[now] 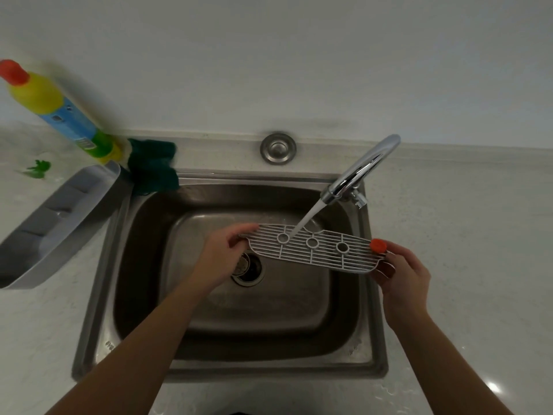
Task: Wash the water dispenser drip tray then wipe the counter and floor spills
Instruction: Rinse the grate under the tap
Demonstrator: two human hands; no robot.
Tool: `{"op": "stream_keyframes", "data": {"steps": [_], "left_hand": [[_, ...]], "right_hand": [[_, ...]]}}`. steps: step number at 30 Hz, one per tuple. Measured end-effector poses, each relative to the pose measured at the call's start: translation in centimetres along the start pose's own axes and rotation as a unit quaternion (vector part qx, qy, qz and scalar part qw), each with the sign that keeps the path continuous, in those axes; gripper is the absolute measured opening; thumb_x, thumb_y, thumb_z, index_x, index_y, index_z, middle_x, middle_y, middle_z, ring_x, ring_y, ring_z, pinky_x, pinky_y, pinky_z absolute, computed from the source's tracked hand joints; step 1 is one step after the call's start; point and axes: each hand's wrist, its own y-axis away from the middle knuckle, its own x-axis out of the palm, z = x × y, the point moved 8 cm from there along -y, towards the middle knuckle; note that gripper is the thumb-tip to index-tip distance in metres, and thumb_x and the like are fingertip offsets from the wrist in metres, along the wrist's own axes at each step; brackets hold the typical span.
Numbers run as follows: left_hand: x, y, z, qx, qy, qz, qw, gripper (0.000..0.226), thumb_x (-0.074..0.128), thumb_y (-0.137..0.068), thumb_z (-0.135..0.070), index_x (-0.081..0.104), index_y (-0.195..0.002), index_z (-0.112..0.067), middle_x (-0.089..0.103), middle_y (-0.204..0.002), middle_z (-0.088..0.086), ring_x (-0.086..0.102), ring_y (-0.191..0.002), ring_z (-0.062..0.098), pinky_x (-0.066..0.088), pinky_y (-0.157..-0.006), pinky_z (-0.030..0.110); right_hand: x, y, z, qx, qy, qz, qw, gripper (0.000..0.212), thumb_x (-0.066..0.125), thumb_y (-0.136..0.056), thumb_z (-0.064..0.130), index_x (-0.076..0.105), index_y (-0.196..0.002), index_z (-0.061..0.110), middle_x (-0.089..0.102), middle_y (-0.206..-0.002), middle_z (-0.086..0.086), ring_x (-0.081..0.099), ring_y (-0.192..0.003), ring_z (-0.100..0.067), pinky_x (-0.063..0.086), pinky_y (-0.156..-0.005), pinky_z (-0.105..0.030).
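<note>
Counter (466, 235): pale speckled stone surface, surrounding the sink on all sides.

Sink (371, 339): stainless steel, single basin, round drain strainer (248, 269) at its middle.

Tray base (54, 229): grey plastic trough, lying on the counter left of the sink, one end reaching its rim.

Faucet (362, 169): chrome, curved spout at the sink's back right corner, water stream (305, 220) running down onto the grate.

Detergent bottle (57, 106): yellow body, blue label, red cap, standing at the back left against the wall.

Drip tray grate (314, 250): white slatted plastic, three round rings, held roughly level over the basin under the stream; an orange float button (378, 245) sits at its right end.

Cloth (152, 166): dark green, bunched at the sink's back left corner beside the bottle.

Left hand (224, 256): fingers pinched on the grate's left end.

Right hand (404, 280): fingers gripping the grate's right end, from below.

Hole cover (278, 148): round steel, behind the basin.
</note>
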Motion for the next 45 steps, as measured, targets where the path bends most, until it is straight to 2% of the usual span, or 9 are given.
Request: {"op": "stream_keyframes", "data": {"steps": [5,11,17,20,24,30,35,41,45], "left_hand": [[-1.7,1.9,3.3,-0.098,0.017,0.028,0.995,0.020,0.061,-0.102,-0.016,0.070,-0.119,-0.021,0.078,-0.102,0.002,0.077,-0.089,0.016,0.064,-0.082,0.036],[-5.0,5.3,5.4,-0.151,0.101,-0.006,0.983,0.018,0.058,-0.104,-0.020,0.075,-0.103,-0.027,0.077,-0.082,0.007,0.065,-0.060,0.016,0.053,-0.054,0.024],[-8.3,7.5,5.4,-0.154,0.168,-0.063,0.971,0.023,0.056,-0.104,-0.019,0.076,-0.093,-0.022,0.070,-0.076,0.009,0.059,-0.060,0.014,0.051,-0.055,0.023],[-9.6,7.8,4.1,-0.135,0.123,-0.104,0.978,0.026,0.056,-0.104,-0.016,0.076,-0.090,-0.024,0.070,-0.073,0.009,0.059,-0.059,0.015,0.051,-0.054,0.024],[-10.5,7.8,1.4,-0.100,0.030,-0.123,0.987,0.020,0.056,-0.105,-0.018,0.074,-0.095,-0.021,0.074,-0.084,0.009,0.068,-0.072,0.028,0.055,-0.066,0.043],[-11.2,7.8,-5.3,-0.004,-0.155,-0.146,0.977,0.016,0.055,-0.103,-0.022,0.067,-0.093,-0.026,0.069,-0.077,-0.013,0.065,-0.073,-0.006,0.047,-0.056,0.011],[-11.6,9.4,-9.6,0.067,-0.270,-0.195,0.940,0.010,0.054,-0.101,-0.029,0.062,-0.095,-0.032,0.064,-0.075,-0.016,0.062,-0.067,-0.001,0.039,-0.063,0.016],[-7.4,10.8,-5.6,-0.025,-0.339,-0.060,0.938,0.014,0.058,-0.104,-0.027,0.064,-0.091,-0.030,0.066,-0.076,-0.010,0.063,-0.069,0.000,0.036,-0.062,0.013],[-9.9,12.4,-5.9,0.002,-0.323,-0.153,0.934,0.013,0.056,-0.103,-0.029,0.062,-0.091,-0.030,0.065,-0.073,-0.012,0.063,-0.064,0.001,0.041,-0.061,0.015]], "right_hand": [[2.7,-1.2,-0.2,0.040,0.052,0.043,0.997,0.025,0.062,-0.102,0.030,0.074,-0.101,0.008,0.078,-0.085,-0.007,0.076,-0.077,-0.021,0.062,-0.068,-0.034],[8.2,-1.9,0.2,0.012,0.198,0.117,0.973,0.026,0.061,-0.101,0.036,0.068,-0.095,0.012,0.066,-0.067,0.002,0.060,-0.052,-0.007,0.052,-0.052,-0.022],[11.4,-2.9,0.4,-0.037,0.335,0.157,0.928,0.018,0.055,-0.105,0.027,0.068,-0.115,0.019,0.071,-0.094,-0.005,0.069,-0.080,-0.018,0.057,-0.069,-0.032],[11.8,-4.5,1.9,-0.121,0.441,0.140,0.878,0.029,0.054,-0.104,0.023,0.062,-0.131,0.017,0.069,-0.113,-0.005,0.068,-0.095,-0.020,0.059,-0.086,-0.041],[11.7,-6.4,3.5,-0.189,0.512,0.124,0.829,0.025,0.052,-0.103,0.019,0.068,-0.123,0.016,0.067,-0.107,-0.002,0.061,-0.084,-0.014,0.048,-0.075,-0.030],[10.7,-8.3,5.4,-0.169,0.500,0.078,0.846,0.023,0.055,-0.097,0.018,0.072,-0.111,0.014,0.071,-0.110,-0.012,0.055,-0.085,-0.019,0.040,-0.081,-0.026],[11.2,-4.2,3.3,-0.126,0.470,0.163,0.858,0.014,0.064,-0.095,0.021,0.057,-0.108,0.021,0.068,-0.103,-0.006,0.068,-0.096,-0.028,0.057,-0.090,-0.049],[10.4,3.0,-4.4,-0.088,0.528,0.304,0.788,0.011,0.063,-0.099,0.021,0.067,-0.110,0.018,0.068,-0.104,-0.002,0.064,-0.098,-0.019,0.052,-0.085,-0.031],[9.8,6.0,-6.3,-0.108,0.552,0.340,0.754,0.017,0.062,-0.100,0.021,0.069,-0.114,0.014,0.067,-0.109,-0.003,0.063,-0.103,-0.019,0.052,-0.091,-0.032]]}}
